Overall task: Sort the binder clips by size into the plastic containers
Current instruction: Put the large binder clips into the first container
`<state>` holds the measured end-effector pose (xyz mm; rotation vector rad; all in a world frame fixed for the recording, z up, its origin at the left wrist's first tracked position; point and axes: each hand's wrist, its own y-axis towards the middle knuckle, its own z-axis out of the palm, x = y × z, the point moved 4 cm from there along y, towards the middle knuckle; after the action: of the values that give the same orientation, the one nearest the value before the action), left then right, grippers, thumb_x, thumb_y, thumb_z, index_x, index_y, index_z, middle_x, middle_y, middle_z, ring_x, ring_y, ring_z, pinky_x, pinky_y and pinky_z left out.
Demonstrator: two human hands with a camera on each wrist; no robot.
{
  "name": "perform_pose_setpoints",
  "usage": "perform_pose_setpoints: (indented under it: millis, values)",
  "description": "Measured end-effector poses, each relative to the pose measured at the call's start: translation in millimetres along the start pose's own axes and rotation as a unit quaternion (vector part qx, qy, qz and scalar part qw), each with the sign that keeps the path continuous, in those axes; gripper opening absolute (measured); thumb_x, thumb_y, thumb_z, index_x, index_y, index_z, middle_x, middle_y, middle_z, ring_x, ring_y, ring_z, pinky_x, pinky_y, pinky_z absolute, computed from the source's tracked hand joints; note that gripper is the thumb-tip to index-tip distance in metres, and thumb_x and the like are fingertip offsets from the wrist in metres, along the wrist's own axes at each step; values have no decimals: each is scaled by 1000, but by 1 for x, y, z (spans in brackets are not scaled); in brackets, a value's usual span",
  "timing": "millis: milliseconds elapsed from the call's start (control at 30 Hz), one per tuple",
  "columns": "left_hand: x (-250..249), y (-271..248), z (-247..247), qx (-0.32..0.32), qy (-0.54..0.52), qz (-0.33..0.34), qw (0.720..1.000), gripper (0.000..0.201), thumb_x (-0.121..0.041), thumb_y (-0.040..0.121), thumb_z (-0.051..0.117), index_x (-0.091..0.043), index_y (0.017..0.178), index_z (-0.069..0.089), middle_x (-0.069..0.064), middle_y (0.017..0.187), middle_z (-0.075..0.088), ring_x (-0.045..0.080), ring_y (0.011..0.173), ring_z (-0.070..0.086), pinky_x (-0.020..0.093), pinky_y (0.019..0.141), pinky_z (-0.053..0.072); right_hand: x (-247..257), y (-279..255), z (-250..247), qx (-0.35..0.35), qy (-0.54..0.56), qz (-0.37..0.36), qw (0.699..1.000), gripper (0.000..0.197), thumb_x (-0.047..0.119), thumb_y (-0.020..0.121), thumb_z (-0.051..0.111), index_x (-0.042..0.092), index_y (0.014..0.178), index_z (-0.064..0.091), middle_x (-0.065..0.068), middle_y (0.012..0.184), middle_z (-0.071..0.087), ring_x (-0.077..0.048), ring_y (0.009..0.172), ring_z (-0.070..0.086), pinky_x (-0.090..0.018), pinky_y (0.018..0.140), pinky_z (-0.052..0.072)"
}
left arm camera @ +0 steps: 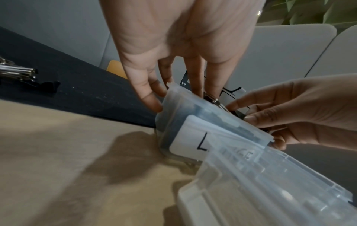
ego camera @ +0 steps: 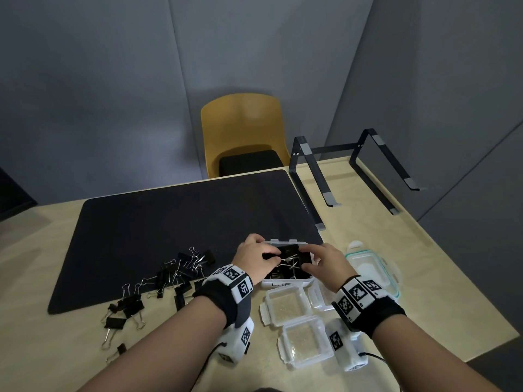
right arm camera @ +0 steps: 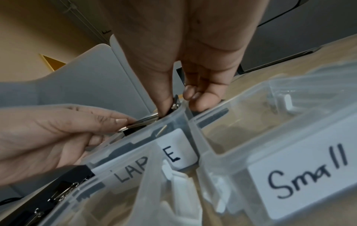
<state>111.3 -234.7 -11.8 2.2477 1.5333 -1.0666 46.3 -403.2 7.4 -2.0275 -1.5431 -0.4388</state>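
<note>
A clear plastic container labelled "LARGE" (ego camera: 285, 284) (left arm camera: 193, 137) (right arm camera: 174, 146) stands at the mat's near right corner and holds several large black binder clips. Both hands reach into it. My left hand (ego camera: 268, 257) (left arm camera: 177, 97) pinches the silver handles of a binder clip (right arm camera: 135, 123) and its thumb presses the container's outer wall. My right hand (ego camera: 305, 260) (right arm camera: 179, 100) pinches another black clip at the container's right corner. A loose pile of black binder clips (ego camera: 175, 273) lies to the left, across the mat's edge and the table.
A container labelled "Small" (right arm camera: 289, 175) stands right of the large one. Two small clear containers (ego camera: 285, 305) (ego camera: 305, 340) sit near me between my wrists. A teal-rimmed container (ego camera: 373, 267) lies to the right, a laptop stand (ego camera: 353, 171) at the back right, a yellow chair (ego camera: 243, 131) beyond the black mat (ego camera: 184, 216).
</note>
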Motion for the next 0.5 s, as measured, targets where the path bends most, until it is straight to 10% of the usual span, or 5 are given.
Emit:
perform_pose_setpoints:
  millis: [500]
  values:
    - [19, -26, -11, 3, -72, 8, 997, 36, -32, 89, 60, -28, 125, 55, -9, 123, 39, 7, 114, 44, 17, 92, 33, 8, -12, -5, -32, -32, -8, 999, 44, 27, 89, 57, 29, 132, 47, 4, 98, 44, -10, 81, 47, -19, 78, 35]
